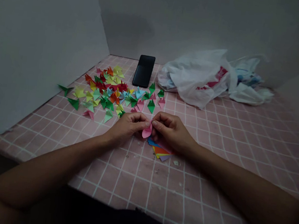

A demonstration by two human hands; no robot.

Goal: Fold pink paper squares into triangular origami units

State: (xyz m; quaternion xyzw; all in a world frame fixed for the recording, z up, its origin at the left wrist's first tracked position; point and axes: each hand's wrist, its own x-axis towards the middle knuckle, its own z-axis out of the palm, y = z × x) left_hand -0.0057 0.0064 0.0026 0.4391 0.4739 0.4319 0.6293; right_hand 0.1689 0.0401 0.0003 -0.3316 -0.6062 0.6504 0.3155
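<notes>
Pink paper, seemingly folded, is pinched near its top by both hands.

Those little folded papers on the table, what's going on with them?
A person pinches a small piece of pink paper between the fingers of the left hand and right hand. Flat coloured sheets lie fanned out, partly hidden by the right hand. Many folded papers are spread beyond the hands, mostly to the left, with a black phone behind them.
</notes>
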